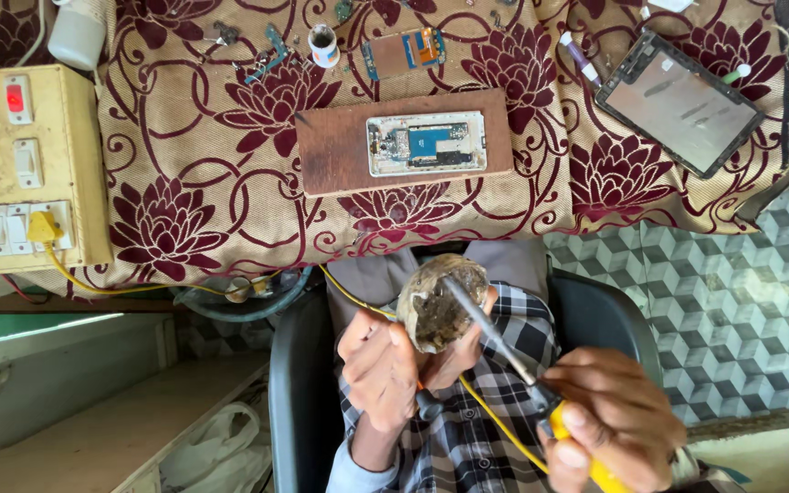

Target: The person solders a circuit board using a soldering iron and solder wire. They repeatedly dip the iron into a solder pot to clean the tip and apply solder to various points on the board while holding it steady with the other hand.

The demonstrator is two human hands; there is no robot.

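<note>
My left hand (378,370) is closed around a brownish, dirty lump (436,306), like a worn sponge or cleaning pad, and holds it up over my lap. My right hand (612,422) grips the yellow handle of a soldering iron (504,351). The iron's dark metal shaft slants up to the left, and its tip rests on the lump. A yellow cable (486,420) runs from the iron across my checked shirt. On the table beyond, an opened phone (426,143) lies on a brown wooden board (335,155).
The table has a floral maroon cloth (194,155). On it lie a small circuit board (404,50), a white pot (323,46), tweezers (271,50) and a dark screen panel (678,100). A beige switchboard (25,173) with a yellow plug (43,228) stands at the left.
</note>
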